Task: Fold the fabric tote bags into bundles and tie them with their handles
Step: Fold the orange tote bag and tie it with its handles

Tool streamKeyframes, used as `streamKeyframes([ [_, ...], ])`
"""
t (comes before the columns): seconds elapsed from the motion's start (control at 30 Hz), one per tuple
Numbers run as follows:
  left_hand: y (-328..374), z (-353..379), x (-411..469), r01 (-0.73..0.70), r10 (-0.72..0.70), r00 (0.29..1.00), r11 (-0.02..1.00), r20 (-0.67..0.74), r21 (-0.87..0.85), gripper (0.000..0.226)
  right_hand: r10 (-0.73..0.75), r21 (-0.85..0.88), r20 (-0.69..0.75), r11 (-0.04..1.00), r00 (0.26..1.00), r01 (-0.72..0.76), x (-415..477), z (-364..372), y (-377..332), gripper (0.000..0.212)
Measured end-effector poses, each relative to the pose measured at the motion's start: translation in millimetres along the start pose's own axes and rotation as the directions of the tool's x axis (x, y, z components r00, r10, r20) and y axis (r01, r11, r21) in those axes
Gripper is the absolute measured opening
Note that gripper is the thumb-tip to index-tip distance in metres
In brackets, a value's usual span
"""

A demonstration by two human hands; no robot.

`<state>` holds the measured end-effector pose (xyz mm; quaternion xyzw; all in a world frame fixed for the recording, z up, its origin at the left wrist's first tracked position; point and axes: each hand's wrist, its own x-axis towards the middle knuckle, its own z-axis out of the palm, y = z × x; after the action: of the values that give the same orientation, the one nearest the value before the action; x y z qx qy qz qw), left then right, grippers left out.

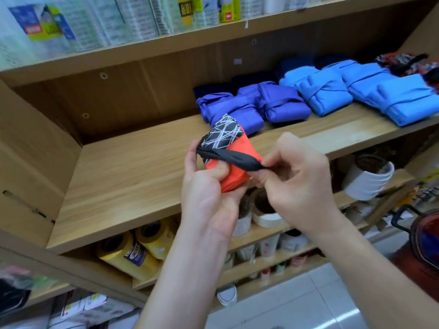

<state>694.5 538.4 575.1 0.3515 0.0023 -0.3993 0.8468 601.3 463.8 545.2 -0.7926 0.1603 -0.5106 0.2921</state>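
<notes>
Head view. Held in the air just in front of the wooden shelf board [133, 176], near the middle of its front edge: an orange bundle [234, 169] of folded tote fabric, with a black panel [223, 134] of white scribbled lines at its upper end. Gripped from below and behind by the left hand [209, 188], thumb pressed into the orange cloth, fingers curled round the far side. Stretched across the bundle's front: a twisted black handle [231, 157], pinched at its right end between thumb and forefinger of the right hand [299, 184], remaining fingers loosely curled.

Farther back on the board, toward its right end, lying side by side: purple bundles [280, 103], touching one another, then light-blue bundles [332, 93] reaching the right front edge, each wrapped with its own strap. Behind these, against the back wall: dark navy bundles [213, 90]. At the far right corner: a red-and-black patterned bundle [408, 64], blurred.

On the board above: plastic-wrapped packs [95, 24]. On the board below: yellow rolls [133, 248] at left, tape rolls [263, 210] under the hands.
</notes>
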Motion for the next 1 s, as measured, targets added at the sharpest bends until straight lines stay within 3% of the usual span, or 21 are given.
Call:
streamKeyframes([
  [0.07,-4,0,0,0.003,-0.003,1.000,1.000,-0.002,0.016,0.057,-0.116,-0.148,-0.050,0.983,0.992,0.107,-4,1,3,0.035],
  [0.2,-11,3,0,-0.024,0.022,0.999,0.999,0.049,0.042,0.056,-0.171,-0.163,-0.045,0.973,0.984,0.161,-5,-8,-1,0.021],
  [0.33,-21,9,-1,-0.094,0.087,0.993,0.991,0.077,0.094,0.060,0.181,0.206,-0.065,0.965,0.981,-0.165,-3,-20,-2,0.043],
  [0.47,-16,5,6,-0.064,-0.039,0.969,0.914,0.244,0.401,0.064,0.297,0.358,-0.078,0.899,0.952,-0.252,-2,-51,8,0.034],
  [0.53,-11,6,8,-0.092,-0.105,0.944,0.827,0.313,0.555,0.041,0.337,0.445,0.008,0.842,0.942,-0.305,0,-76,21,0.037],
  [0.6,-13,14,8,-0.124,-0.137,0.922,0.781,0.362,0.612,0.023,0.326,0.491,0.083,0.809,0.942,-0.323,2,-100,38,0.037],
  [0.73,-47,45,5,-0.254,-0.124,0.881,0.689,0.456,0.679,0.046,0.347,0.568,0.223,0.714,0.911,-0.410,-1,-136,58,0.038],
  [0.9,-107,86,-5,-0.426,0.037,0.871,0.554,0.489,0.716,0.040,0.557,0.646,0.335,0.452,0.760,-0.615,-8,-197,75,0.054],
  [1.0,-142,114,-9,-0.411,0.030,0.880,0.552,0.475,0.726,0.028,0.624,0.507,0.268,0.557,0.734,-0.658,-12,-221,85,0.054],
])
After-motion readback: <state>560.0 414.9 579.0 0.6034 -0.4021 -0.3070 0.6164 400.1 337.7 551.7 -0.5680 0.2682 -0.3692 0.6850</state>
